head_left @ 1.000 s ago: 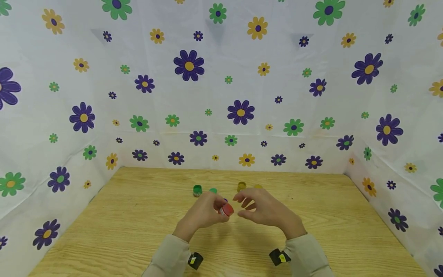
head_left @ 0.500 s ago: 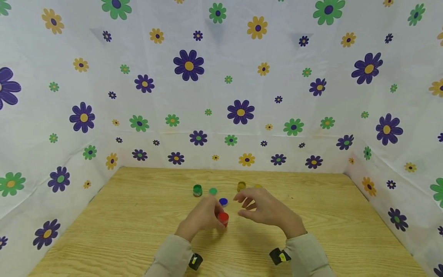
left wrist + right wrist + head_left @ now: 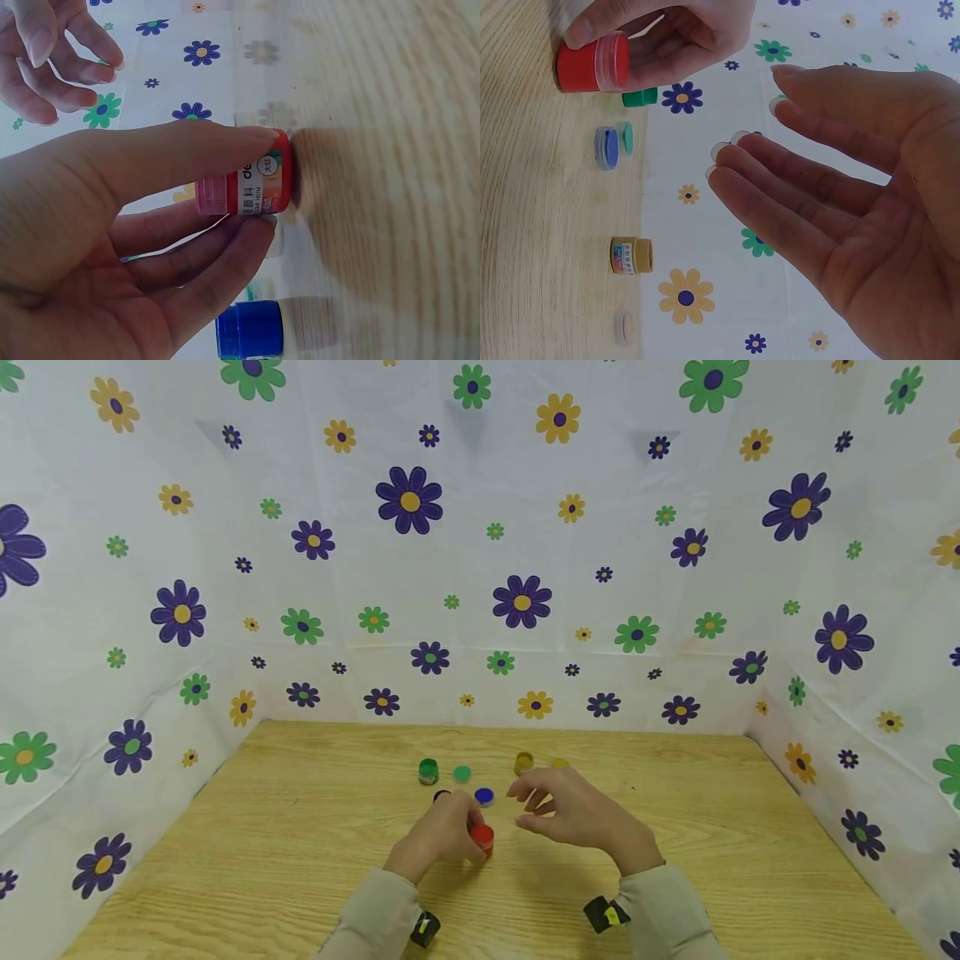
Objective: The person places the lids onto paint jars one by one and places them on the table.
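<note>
My left hand (image 3: 438, 828) holds a small red paint jar (image 3: 484, 838) between thumb and fingers. The jar stands upright on the wooden table, its ridged lid (image 3: 613, 61) on and a printed label on its side in the left wrist view. Right of it, my right hand (image 3: 581, 810) hovers with loosely bent fingers, holding nothing. A blue paint jar (image 3: 259, 328) stands just beyond my left hand, mostly hidden by it in the head view. Its blue lid (image 3: 483, 797) lies beside it on the table.
Farther back stand an uncapped green jar (image 3: 428, 772) with a green lid (image 3: 461, 773) beside it, and an uncapped yellow jar (image 3: 524, 763) with a yellow lid (image 3: 560, 763). A white flowered cloth (image 3: 480, 568) encloses the wooden table (image 3: 300, 827) at back and sides.
My left hand has lowered the red jar toward me, from tilted in the air to upright on the table. The blue lid has come into full view. My right hand stays nearly still.
</note>
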`<state>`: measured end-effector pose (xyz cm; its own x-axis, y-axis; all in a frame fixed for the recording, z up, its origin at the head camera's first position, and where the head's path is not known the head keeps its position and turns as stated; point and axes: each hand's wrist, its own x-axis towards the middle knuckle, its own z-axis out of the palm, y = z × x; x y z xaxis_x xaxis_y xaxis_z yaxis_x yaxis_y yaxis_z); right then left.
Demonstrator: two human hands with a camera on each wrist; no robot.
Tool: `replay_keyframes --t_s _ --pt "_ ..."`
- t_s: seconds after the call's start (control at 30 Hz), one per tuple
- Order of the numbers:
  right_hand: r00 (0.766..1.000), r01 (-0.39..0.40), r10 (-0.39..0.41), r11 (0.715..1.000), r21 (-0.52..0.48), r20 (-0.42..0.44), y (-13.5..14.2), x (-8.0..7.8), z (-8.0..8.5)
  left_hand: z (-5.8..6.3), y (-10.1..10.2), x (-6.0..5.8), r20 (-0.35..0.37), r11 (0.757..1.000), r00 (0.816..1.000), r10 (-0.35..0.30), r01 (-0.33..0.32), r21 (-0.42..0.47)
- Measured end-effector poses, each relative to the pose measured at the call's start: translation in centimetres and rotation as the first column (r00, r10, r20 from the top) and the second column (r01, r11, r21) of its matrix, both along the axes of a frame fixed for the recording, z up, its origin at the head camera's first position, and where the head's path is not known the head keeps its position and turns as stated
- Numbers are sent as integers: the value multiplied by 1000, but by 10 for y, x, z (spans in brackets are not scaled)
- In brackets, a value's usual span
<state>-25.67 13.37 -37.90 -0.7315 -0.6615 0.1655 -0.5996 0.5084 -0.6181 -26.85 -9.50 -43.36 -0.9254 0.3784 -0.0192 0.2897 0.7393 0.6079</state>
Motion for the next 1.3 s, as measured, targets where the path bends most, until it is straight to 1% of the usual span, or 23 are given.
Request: replay_keyframes --t_s 0.17,0.33,0.43,0.53,0.67,0.8,0.93,1.0,1.07,1.3 --pt "1000 -2 2 1000 1 19 0 -1 -1 -1 0 2 12 1000 1000 18 -18 -9" --pt "1000 -14 14 1000 4 -6 2 -3 -2 0 -3 3 28 1000 1000 12 -12 -8" --pt "1000 -11 11 1000 5 -28 4 -4 -1 5 -8 1 44 1000 999 8 -8 -5" --pt "999 8 -7 1000 9 -35 6 -4 0 13 -15 0 53 1000 998 20 -20 7" --pt "999 28 -27 999 21 -43 8 -5 1 25 -27 -1 33 997 998 60 -61 39" --pt "999 33 -32 999 28 -43 8 -6 0 35 -40 -3 -3 989 992 124 -123 83" --pt "999 28 -27 999 30 -35 7 -7 -2 40 -50 -6 -29 978 982 188 -185 93" --pt "999 29 -28 999 37 -34 7 -7 -3 39 -53 -9 -33 975 978 208 -205 85" --pt "999 28 -27 999 38 -29 6 -8 -4 35 -56 -12 -20 972 974 224 -222 74" --pt "1000 27 -27 999 44 -11 4 -9 -6 9 -62 -29 43 962 965 260 -263 72"
